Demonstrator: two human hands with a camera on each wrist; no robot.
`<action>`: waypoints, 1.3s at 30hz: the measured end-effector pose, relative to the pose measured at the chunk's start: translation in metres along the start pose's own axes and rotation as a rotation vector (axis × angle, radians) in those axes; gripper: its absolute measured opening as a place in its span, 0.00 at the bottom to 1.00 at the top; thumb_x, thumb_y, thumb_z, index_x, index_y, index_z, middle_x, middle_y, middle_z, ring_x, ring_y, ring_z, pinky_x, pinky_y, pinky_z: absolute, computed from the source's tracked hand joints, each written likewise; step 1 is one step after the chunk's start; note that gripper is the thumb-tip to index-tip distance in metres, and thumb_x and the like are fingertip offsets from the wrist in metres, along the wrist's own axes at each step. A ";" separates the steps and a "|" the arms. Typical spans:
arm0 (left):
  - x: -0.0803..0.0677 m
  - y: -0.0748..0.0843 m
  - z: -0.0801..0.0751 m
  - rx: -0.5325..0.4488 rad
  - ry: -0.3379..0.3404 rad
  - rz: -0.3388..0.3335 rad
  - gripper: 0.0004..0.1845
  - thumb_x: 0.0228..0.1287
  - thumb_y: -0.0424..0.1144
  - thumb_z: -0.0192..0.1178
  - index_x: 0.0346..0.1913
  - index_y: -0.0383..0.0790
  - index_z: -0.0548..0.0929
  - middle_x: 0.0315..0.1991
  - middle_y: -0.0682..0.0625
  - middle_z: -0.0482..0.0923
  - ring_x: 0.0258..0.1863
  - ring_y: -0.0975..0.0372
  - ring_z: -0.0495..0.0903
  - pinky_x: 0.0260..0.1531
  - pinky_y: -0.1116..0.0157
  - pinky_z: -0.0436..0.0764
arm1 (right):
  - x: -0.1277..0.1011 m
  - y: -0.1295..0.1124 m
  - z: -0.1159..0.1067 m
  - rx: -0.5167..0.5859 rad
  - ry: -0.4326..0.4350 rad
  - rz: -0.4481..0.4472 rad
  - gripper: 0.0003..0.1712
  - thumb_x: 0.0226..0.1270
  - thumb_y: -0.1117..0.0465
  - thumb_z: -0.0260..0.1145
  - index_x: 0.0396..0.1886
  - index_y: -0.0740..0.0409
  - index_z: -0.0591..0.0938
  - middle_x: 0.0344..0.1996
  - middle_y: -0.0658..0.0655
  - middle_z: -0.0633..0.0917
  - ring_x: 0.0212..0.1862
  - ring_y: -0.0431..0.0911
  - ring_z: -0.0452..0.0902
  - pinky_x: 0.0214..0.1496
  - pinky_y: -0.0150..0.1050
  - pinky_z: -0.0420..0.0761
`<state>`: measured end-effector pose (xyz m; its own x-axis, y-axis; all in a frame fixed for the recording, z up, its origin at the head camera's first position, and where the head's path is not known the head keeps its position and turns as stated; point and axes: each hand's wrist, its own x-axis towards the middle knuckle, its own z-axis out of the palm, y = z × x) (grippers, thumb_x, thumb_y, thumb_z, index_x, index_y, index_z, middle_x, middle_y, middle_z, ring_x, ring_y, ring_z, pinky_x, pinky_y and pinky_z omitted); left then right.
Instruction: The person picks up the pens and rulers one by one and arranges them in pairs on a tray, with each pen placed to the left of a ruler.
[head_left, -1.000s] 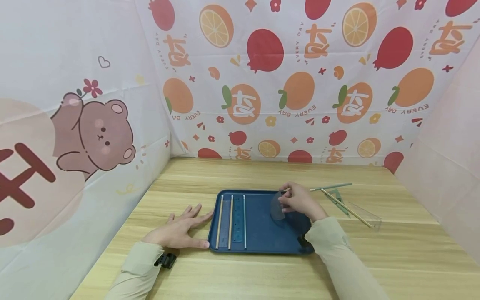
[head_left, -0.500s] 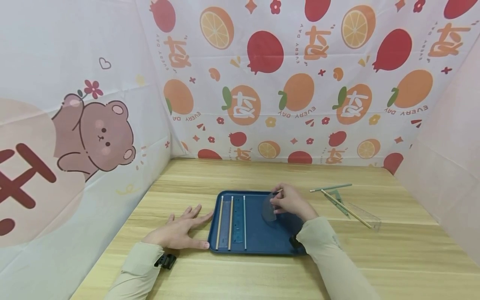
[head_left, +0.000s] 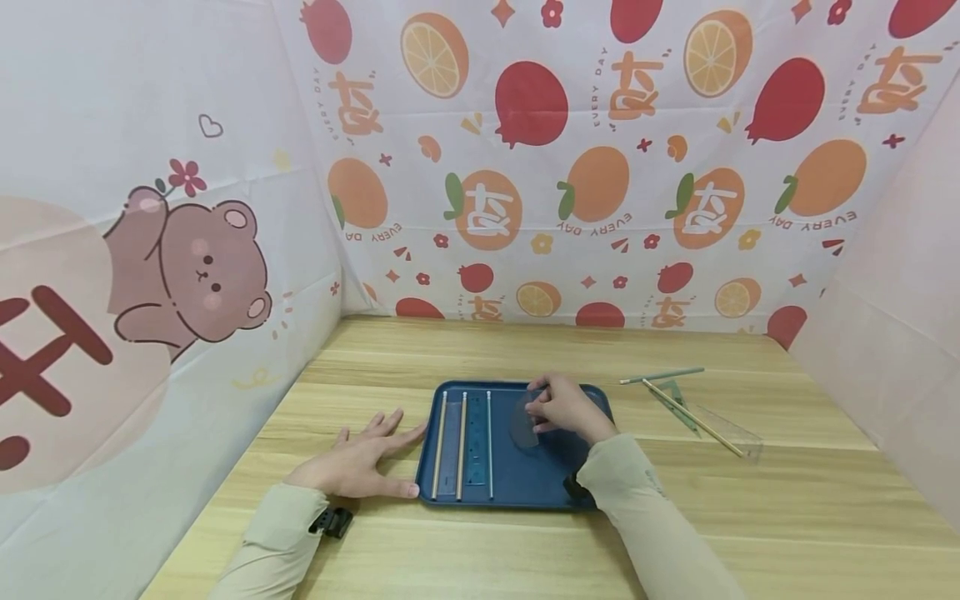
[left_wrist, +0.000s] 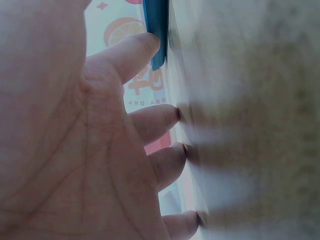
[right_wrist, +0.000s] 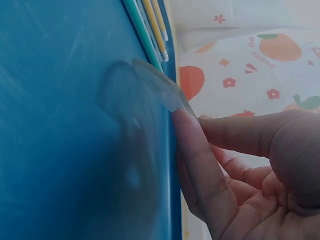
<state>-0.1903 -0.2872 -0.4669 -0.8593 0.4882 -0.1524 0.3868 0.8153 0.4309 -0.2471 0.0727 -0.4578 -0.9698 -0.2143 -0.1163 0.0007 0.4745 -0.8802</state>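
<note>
I am pinching a clear protractor (head_left: 525, 421) between the thumb and fingertips of my right hand (head_left: 562, 408), holding it tilted just above the middle of the blue tray (head_left: 517, 487). My left hand (head_left: 352, 462) is lying flat and spread on the wooden table (head_left: 525, 350), its thumb touching the tray's edge at nine o'clock, holding nothing, while pencils (head_left: 461, 442) are lying toward that side

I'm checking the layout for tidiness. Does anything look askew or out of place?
Yes. Two pencils and a clear set square lie crossed on the table, outside the blue tray, whereas the tray's three pencils lie neatly parallel.
</note>
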 end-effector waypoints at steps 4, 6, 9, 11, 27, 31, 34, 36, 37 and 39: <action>-0.001 0.000 0.000 -0.002 -0.004 -0.002 0.54 0.60 0.71 0.72 0.85 0.58 0.63 0.87 0.31 0.46 0.85 0.28 0.43 0.69 0.15 0.40 | 0.002 -0.002 0.006 -0.005 -0.006 0.014 0.20 0.77 0.71 0.67 0.65 0.68 0.78 0.37 0.60 0.85 0.33 0.46 0.86 0.38 0.40 0.92; -0.001 0.000 -0.001 -0.002 -0.004 0.000 0.54 0.60 0.71 0.72 0.85 0.58 0.63 0.87 0.31 0.46 0.85 0.28 0.43 0.69 0.14 0.40 | 0.003 -0.003 0.009 -0.007 -0.006 0.025 0.20 0.77 0.71 0.67 0.65 0.69 0.78 0.37 0.60 0.84 0.33 0.46 0.86 0.38 0.40 0.92; 0.000 0.000 -0.001 -0.001 -0.001 0.005 0.53 0.60 0.71 0.72 0.85 0.57 0.64 0.87 0.30 0.46 0.85 0.27 0.43 0.68 0.14 0.41 | 0.004 -0.005 0.013 -0.021 -0.003 0.036 0.20 0.76 0.72 0.67 0.64 0.70 0.78 0.35 0.60 0.85 0.32 0.46 0.86 0.37 0.40 0.92; 0.000 0.000 -0.001 0.001 0.002 0.008 0.53 0.60 0.71 0.72 0.85 0.57 0.64 0.87 0.30 0.47 0.84 0.27 0.44 0.68 0.14 0.41 | 0.004 -0.006 0.015 -0.027 -0.001 0.045 0.18 0.76 0.72 0.67 0.62 0.69 0.79 0.34 0.60 0.84 0.32 0.46 0.85 0.37 0.41 0.92; 0.001 0.000 -0.002 -0.017 -0.012 0.002 0.54 0.61 0.70 0.72 0.85 0.57 0.63 0.87 0.31 0.46 0.85 0.29 0.43 0.69 0.15 0.40 | 0.008 -0.008 0.026 -0.124 0.013 0.060 0.15 0.74 0.71 0.69 0.57 0.66 0.79 0.35 0.61 0.83 0.33 0.49 0.87 0.37 0.41 0.92; 0.000 0.000 -0.002 -0.014 -0.014 0.001 0.54 0.61 0.70 0.72 0.85 0.57 0.63 0.87 0.31 0.46 0.85 0.29 0.43 0.69 0.15 0.40 | 0.006 -0.010 0.028 -0.158 0.014 0.062 0.15 0.75 0.71 0.69 0.58 0.66 0.79 0.35 0.61 0.83 0.33 0.48 0.87 0.37 0.40 0.92; 0.000 0.000 -0.003 -0.018 -0.015 0.002 0.54 0.61 0.70 0.72 0.85 0.58 0.63 0.87 0.31 0.46 0.85 0.29 0.43 0.69 0.15 0.40 | 0.005 -0.012 0.029 -0.173 0.013 0.066 0.15 0.75 0.71 0.69 0.58 0.66 0.79 0.36 0.61 0.83 0.34 0.49 0.87 0.37 0.41 0.92; 0.000 0.000 -0.003 -0.022 -0.017 0.004 0.54 0.61 0.70 0.72 0.85 0.58 0.63 0.87 0.31 0.46 0.85 0.29 0.43 0.69 0.15 0.40 | 0.005 -0.013 0.029 -0.183 0.014 0.069 0.16 0.75 0.71 0.69 0.58 0.66 0.79 0.36 0.61 0.84 0.34 0.49 0.87 0.37 0.41 0.92; 0.000 0.000 -0.003 -0.024 -0.018 0.004 0.54 0.61 0.70 0.72 0.86 0.58 0.63 0.87 0.31 0.45 0.85 0.29 0.43 0.69 0.15 0.40 | 0.005 -0.014 0.029 -0.186 0.014 0.070 0.16 0.75 0.71 0.69 0.58 0.66 0.79 0.36 0.62 0.84 0.34 0.49 0.88 0.37 0.41 0.92; 0.000 0.001 -0.003 -0.024 -0.020 0.004 0.53 0.61 0.70 0.72 0.86 0.58 0.63 0.87 0.31 0.45 0.85 0.29 0.43 0.69 0.15 0.40 | 0.006 -0.014 0.030 -0.196 0.015 0.074 0.16 0.75 0.71 0.69 0.58 0.65 0.79 0.36 0.61 0.84 0.34 0.49 0.87 0.37 0.41 0.92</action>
<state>-0.1910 -0.2879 -0.4638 -0.8507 0.4980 -0.1686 0.3819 0.8057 0.4529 -0.2458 0.0396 -0.4602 -0.9723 -0.1611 -0.1694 0.0260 0.6455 -0.7633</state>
